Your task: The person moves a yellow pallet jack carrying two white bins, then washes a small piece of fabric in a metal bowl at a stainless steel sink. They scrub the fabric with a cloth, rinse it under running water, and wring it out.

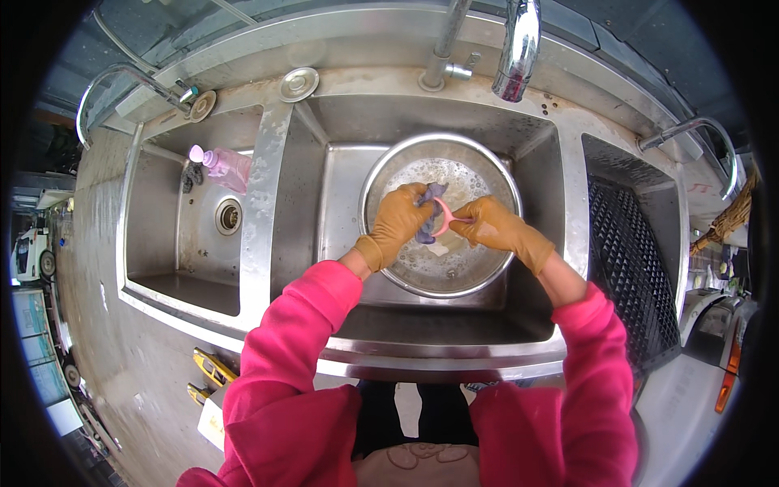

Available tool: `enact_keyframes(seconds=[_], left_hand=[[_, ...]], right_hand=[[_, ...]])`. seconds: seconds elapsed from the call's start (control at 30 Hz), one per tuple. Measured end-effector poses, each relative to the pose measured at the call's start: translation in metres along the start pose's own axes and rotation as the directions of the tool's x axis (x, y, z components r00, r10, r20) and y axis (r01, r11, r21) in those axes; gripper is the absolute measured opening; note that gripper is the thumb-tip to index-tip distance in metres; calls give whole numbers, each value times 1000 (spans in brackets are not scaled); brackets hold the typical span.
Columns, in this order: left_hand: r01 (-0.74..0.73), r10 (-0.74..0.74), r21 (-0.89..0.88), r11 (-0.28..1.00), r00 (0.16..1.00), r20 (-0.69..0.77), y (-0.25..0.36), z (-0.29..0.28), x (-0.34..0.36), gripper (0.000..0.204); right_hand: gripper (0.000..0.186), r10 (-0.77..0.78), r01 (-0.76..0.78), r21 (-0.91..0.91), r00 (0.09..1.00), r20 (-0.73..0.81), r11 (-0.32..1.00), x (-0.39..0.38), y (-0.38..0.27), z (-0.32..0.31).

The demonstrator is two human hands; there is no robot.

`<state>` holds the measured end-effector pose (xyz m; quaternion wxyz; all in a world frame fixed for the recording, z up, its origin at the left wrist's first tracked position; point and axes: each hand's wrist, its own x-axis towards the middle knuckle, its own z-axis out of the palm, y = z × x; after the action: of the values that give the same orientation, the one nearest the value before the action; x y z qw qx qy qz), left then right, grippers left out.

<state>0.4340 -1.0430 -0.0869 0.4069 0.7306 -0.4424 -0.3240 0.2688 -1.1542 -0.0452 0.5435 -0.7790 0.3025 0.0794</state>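
Both my hands wear tan rubber gloves and work over a round metal basin (495, 276) of sudsy water. My right hand (495, 223) is closed on the handle of a pink Y-shaped peeler (444, 216), whose forked head points left. A grey-purple cloth (428, 234) is bunched in my left hand (400, 217), pressed against the peeler's head. Between the fork's arms, the blade cannot be made out. Below the hands, a pale piece (439, 249) shows in the suds; its kind is unclear.
The basin stands in the middle sink (341, 187). A pink bottle (225, 169), a dark scrubber (191, 176) and a drain (229, 216) are in the left sink. A black perforated mat (629, 260) lines the right one. A chrome faucet (518, 57) overhangs the back rim.
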Motion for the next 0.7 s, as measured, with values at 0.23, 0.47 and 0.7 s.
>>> enact_keyframes(seconds=[0.23, 0.47, 0.7], left_hand=[[-212, 157, 319, 924, 969, 189, -6, 3, -2, 29], [-358, 175, 594, 720, 923, 344, -8, 5, -2, 26], [-293, 183, 397, 870, 939, 291, -10, -12, -6, 27]], right_hand=[[28, 5, 9, -111, 993, 120, 994, -5, -2, -4], [29, 133, -133, -16, 972, 195, 991, 3, 4, -7], [29, 237, -278, 102, 925, 296, 955, 8, 8, -23]])
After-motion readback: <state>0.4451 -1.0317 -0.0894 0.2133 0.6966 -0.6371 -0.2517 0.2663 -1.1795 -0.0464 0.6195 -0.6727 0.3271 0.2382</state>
